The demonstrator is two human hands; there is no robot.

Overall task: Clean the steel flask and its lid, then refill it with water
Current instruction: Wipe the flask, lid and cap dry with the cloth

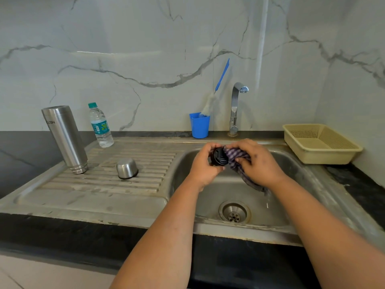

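— What does the place look like?
— White marble wall (145, 49), dark counter (25, 155), and a scuffed steel sink (291, 167) with a ribbed side.

— Where are the flask things?
— The shiny flask (64, 138) stands upside down on the ribs, its round steel cup (127, 168) nearby. Over the basin, the left hand (203, 163) grips the black lid (218, 157); the right hand (260, 163) pinches a striped cloth (239, 161) against it.

— Anything else?
— A water bottle (100, 125), a blue cup (199, 125) with a brush (216, 92), a tap (236, 107), a tan basket (320, 142).

We stand in a home kitchen: steel sink (239, 184) with ribbed drainboard (108, 176) set in black counter (27, 159), tap (236, 109) at far wall, marble-look wall tiles (145, 49), beige basket (318, 142) right.
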